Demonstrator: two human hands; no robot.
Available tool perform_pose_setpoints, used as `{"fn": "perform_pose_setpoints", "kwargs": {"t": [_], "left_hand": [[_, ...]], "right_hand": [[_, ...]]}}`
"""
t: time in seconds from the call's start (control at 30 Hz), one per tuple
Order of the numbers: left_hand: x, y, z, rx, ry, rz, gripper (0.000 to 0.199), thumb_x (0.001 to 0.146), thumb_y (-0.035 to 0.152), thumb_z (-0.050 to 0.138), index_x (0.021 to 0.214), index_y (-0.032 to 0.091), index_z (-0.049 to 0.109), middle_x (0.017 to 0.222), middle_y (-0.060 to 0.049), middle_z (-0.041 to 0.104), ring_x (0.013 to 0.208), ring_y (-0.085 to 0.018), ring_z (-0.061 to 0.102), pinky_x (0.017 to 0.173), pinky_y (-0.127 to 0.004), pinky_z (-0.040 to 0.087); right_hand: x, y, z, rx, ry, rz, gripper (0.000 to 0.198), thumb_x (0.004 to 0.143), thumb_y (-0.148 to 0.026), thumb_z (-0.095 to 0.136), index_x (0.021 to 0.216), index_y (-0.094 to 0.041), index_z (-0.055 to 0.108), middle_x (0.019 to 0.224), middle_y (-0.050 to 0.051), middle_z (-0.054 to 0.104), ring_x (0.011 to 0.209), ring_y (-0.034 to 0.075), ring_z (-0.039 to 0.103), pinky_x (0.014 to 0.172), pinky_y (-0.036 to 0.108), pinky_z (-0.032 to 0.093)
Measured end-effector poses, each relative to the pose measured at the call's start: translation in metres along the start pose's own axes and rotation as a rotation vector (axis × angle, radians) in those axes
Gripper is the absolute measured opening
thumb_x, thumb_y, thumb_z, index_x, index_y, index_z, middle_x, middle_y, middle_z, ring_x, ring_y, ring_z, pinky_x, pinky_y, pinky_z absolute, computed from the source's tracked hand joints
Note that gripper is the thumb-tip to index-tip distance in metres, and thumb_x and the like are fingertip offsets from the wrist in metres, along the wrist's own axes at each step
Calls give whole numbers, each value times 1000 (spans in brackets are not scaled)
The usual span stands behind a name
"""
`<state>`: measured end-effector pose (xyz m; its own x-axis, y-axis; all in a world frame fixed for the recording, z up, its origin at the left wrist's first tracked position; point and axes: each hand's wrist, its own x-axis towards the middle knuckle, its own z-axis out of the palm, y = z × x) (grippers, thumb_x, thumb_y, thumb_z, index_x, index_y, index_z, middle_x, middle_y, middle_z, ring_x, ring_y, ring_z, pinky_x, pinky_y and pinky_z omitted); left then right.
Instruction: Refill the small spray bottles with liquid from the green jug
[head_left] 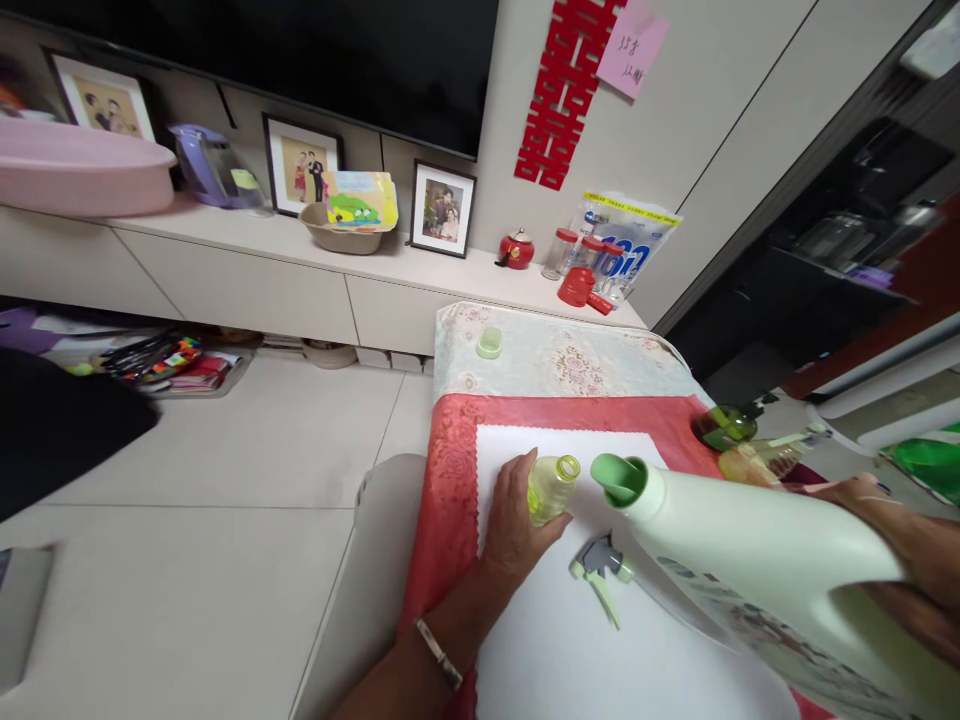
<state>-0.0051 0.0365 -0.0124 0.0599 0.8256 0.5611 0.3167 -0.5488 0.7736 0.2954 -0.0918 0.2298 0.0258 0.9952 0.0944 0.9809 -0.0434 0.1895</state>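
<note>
My left hand [517, 520] is wrapped round a small clear yellow-green bottle [550, 488], whose mouth is uncapped and tipped to the right. In my right hand [907, 540], at the right edge, is the handle of a large pale green detergent jug [765, 530]. The jug lies tilted on its side in the air, its dark green pour spout facing the bottle's mouth with a small gap between. No stream of liquid shows. Below them a grey and green spray trigger head [602, 570] rests on the white mat [547, 640].
A green cap [489, 343] stands on the floral cloth [525, 365] at the table's far end. Beside the jug are a dark green pump bottle [724, 427] and another bottle [772, 455]. Behind, a low cabinet [285, 290] carries picture frames, red-lidded jars [560, 253] and a pink tub [82, 170].
</note>
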Motion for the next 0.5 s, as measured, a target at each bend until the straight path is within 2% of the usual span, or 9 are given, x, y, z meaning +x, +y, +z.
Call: {"fn": "perform_pose_setpoints", "kwargs": {"t": [0.17,0.33,0.5], "left_hand": [[0,0,1,-16,9,0,104,58,11,86,147,21,34,130,-15,55,119,-34,58,102,-55,54],[0,0,1,-34,0,10,104,59,10,86,148,23,33,130,-14,55,120,-33,57,103,-55,53],[1,-1,1,-34,-7,16,107,58,10,87,148,24,32,130,-14,54,119,-34,58,102,-56,53]], "right_hand": [[9,-1,-3,-201,70,-88,43,85,-38,42,119,-28,66,90,2,72,65,20,68,53,26,51],[21,-13,-12,-344,118,-209,44,85,-32,40,121,-26,66,93,4,72,66,20,68,54,26,50],[31,-18,-16,-368,134,-205,46,82,-32,44,121,-28,68,82,4,70,55,18,62,48,25,43]]}}
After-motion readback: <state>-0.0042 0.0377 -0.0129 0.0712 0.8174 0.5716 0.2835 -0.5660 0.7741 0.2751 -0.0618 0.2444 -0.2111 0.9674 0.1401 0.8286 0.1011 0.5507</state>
